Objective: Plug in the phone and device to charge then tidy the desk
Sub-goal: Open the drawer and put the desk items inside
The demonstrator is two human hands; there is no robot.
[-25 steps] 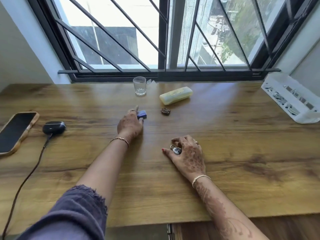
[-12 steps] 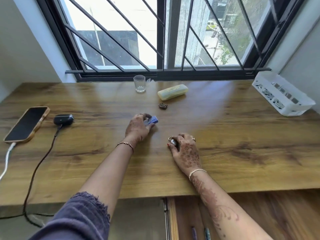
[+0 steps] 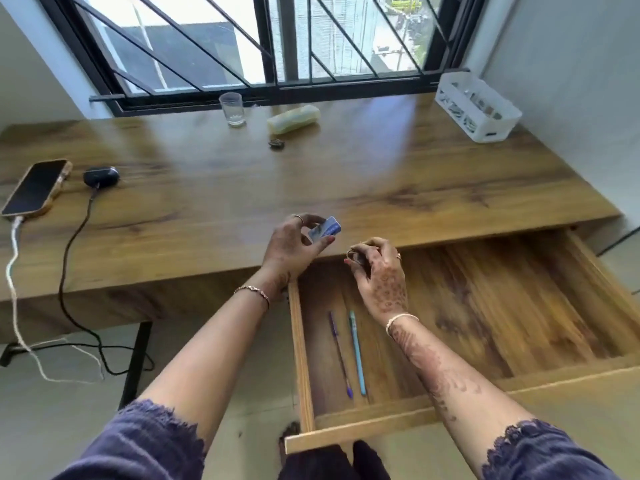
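My left hand pinches a small blue box above the desk's front edge. Just right of it, over the back of the open drawer, my right hand curls round a small padlock, mostly hidden by the fingers. At the desk's far left lies the phone with a white cable in its end. Beside the phone sits a black earbud case with a dark cable plugged in.
A glass, a yellow-green case and a small dark object stand near the window. A white basket is at the back right. Two pens lie in the drawer. Both cables trail down to the floor.
Both hands have drawn back from the middle of the desk to its front edge, carrying the blue box and the padlock. The view has tilted down, showing the open drawer.
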